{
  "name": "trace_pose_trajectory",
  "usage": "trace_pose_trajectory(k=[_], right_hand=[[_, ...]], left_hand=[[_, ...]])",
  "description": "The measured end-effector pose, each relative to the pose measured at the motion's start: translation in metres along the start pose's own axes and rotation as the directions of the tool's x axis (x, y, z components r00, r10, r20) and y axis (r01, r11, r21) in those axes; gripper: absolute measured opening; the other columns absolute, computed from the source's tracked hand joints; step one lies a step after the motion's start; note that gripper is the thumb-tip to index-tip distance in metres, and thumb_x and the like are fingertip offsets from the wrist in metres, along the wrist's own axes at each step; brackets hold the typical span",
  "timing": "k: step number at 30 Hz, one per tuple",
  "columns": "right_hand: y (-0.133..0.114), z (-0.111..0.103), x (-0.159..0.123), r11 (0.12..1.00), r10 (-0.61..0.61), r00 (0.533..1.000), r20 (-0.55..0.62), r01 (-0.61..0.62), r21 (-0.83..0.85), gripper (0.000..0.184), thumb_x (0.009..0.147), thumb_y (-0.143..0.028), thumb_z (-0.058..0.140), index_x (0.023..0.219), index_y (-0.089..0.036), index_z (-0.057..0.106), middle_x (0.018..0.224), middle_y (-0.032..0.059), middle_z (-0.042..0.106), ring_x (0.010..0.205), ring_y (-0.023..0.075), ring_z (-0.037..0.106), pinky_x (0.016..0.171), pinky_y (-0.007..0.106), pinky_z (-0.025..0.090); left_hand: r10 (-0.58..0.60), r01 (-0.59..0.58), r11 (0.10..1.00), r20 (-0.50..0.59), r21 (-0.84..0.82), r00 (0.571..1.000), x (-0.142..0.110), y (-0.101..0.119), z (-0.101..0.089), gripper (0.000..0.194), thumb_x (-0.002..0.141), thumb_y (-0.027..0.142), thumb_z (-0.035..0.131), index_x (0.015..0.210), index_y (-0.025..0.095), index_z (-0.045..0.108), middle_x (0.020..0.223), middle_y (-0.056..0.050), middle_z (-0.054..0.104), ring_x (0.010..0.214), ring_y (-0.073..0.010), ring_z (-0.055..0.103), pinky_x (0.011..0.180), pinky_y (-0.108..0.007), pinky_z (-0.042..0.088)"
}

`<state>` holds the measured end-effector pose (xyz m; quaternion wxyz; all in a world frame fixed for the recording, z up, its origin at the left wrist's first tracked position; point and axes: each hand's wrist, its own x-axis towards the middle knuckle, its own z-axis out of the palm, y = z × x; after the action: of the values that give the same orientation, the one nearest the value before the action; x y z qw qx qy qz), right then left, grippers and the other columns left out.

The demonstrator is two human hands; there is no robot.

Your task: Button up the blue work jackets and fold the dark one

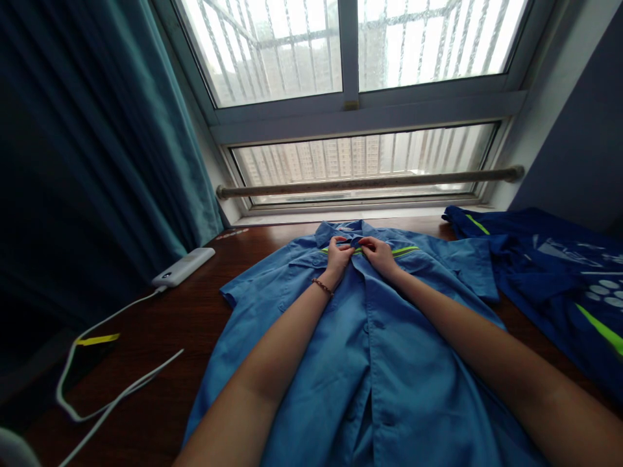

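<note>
A light blue short-sleeved work shirt (321, 363) lies spread front side up, its collar toward the window. Yellow-green piping crosses its chest. Both my hands are at the front opening just below the collar. My left hand (339, 254), with a beaded bracelet (322, 287) on the wrist, pinches the shirt's front edge. Close beside it, my right hand (377, 254) pinches the other side of the opening. Any button between the fingertips is too small to make out. Lower down, the front edges lie partly apart.
A dark blue garment (545, 259) with bright green stripes lies at the right on the brown wooden surface (204, 363). A white power bank (185, 267) with a white cable (109, 405) lies at the left by the curtain (160, 130). A rail (370, 184) crosses the window.
</note>
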<state>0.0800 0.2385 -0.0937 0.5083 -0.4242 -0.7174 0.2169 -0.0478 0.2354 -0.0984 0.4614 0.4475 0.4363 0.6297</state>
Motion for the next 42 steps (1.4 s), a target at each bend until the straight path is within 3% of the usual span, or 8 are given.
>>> trace_pose_trajectory(k=[8, 13, 25, 29, 31, 37, 40, 42], right_hand=[[0.011, -0.003, 0.005, 0.99, 0.139, 0.99, 0.035, -0.139, 0.012, 0.015, 0.066, -0.022, 0.062, 0.078, -0.014, 0.062, 0.077, 0.0042, 0.063, 0.068, 0.0147, 0.057, 0.068, 0.026, 0.044], [0.022, -0.001, 0.01, 0.968, 0.241, 0.969, 0.052, -0.244, 0.06, 0.015, 0.069, -0.027, 0.057, 0.069, -0.013, 0.062, 0.066, 0.0042, 0.062, 0.061, 0.0142, 0.054, 0.059, 0.025, 0.042], [0.02, -0.004, 0.011, 0.862, 0.406, 0.901, 0.156, -0.434, 0.262, 0.027, 0.063, -0.035, 0.059, 0.064, -0.008, 0.061, 0.046, -0.0004, 0.05, 0.041, 0.0067, 0.039, 0.04, 0.02, 0.028], [0.017, -0.004, 0.012, 0.855, 0.423, 0.89, 0.17, -0.454, 0.249, 0.024, 0.064, -0.032, 0.059, 0.061, -0.009, 0.06, 0.043, -0.0017, 0.047, 0.039, 0.0062, 0.037, 0.038, 0.019, 0.027], [0.014, -0.005, 0.011, 0.863, 0.426, 0.89, 0.16, -0.453, 0.222, 0.022, 0.066, -0.031, 0.058, 0.064, -0.009, 0.061, 0.046, -0.0008, 0.05, 0.04, 0.0072, 0.04, 0.04, 0.019, 0.03], [-0.006, -0.005, 0.008, 0.929, 0.364, 0.931, 0.022, -0.365, 0.059, 0.021, 0.073, -0.031, 0.053, 0.075, -0.012, 0.061, 0.071, 0.0058, 0.062, 0.064, 0.0141, 0.054, 0.057, 0.023, 0.039], [-0.027, -0.003, -0.003, 0.95, 0.253, 0.967, 0.031, -0.242, -0.198, 0.026, 0.074, -0.04, 0.053, 0.074, -0.014, 0.059, 0.074, 0.0077, 0.062, 0.071, 0.0174, 0.056, 0.064, 0.025, 0.038], [-0.042, -0.002, -0.017, 0.894, 0.17, 0.978, 0.124, -0.101, -0.436, 0.029, 0.074, -0.042, 0.052, 0.078, -0.014, 0.058, 0.076, 0.0091, 0.062, 0.073, 0.0196, 0.057, 0.063, 0.027, 0.038]], left_hand=[[0.051, -0.07, 0.989, 0.142, 0.129, 0.989, 0.0, -0.004, -0.001, 0.037, 0.056, 0.014, 0.066, 0.089, 0.015, 0.05, 0.06, 0.002, 0.06, 0.048, -0.0095, 0.054, 0.048, -0.019, 0.041], [0.129, -0.175, 0.959, 0.207, 0.222, 0.97, 0.0, -0.007, -0.001, 0.033, 0.06, 0.016, 0.064, 0.091, 0.016, 0.051, 0.056, 0.004, 0.056, 0.046, -0.0075, 0.05, 0.045, -0.016, 0.037], [0.164, -0.226, 0.947, 0.259, 0.23, 0.952, -0.002, -0.005, 0.002, 0.034, 0.061, 0.015, 0.064, 0.092, 0.016, 0.05, 0.067, 0.0, 0.06, 0.062, -0.0128, 0.059, 0.057, -0.022, 0.045], [0.244, -0.298, 0.879, 0.187, 0.372, 0.952, -0.004, -0.008, 0.003, 0.028, 0.06, 0.011, 0.061, 0.086, 0.016, 0.052, 0.062, 0.001, 0.059, 0.056, -0.0122, 0.057, 0.053, -0.021, 0.042], [0.253, -0.289, 0.861, 0.141, 0.418, 0.957, -0.003, -0.009, 0.003, 0.025, 0.06, 0.011, 0.061, 0.083, 0.017, 0.054, 0.061, 0.001, 0.058, 0.056, -0.0124, 0.056, 0.052, -0.021, 0.041], [0.086, -0.102, 0.944, 0.066, 0.314, 0.994, 0.009, -0.009, -0.004, 0.015, 0.07, 0.016, 0.054, 0.085, 0.015, 0.054, 0.059, -0.001, 0.058, 0.05, -0.0116, 0.054, 0.05, -0.022, 0.042], [0.08, -0.106, 0.945, 0.098, 0.308, 0.992, 0.014, -0.01, -0.009, 0.016, 0.073, 0.013, 0.049, 0.088, 0.013, 0.054, 0.054, 0.001, 0.055, 0.046, -0.0107, 0.051, 0.049, -0.022, 0.042], [0.087, -0.122, 0.943, 0.126, 0.311, 0.988, 0.017, -0.011, -0.011, 0.018, 0.072, 0.012, 0.05, 0.089, 0.013, 0.055, 0.053, 0.002, 0.054, 0.045, -0.0107, 0.05, 0.05, -0.022, 0.042]])
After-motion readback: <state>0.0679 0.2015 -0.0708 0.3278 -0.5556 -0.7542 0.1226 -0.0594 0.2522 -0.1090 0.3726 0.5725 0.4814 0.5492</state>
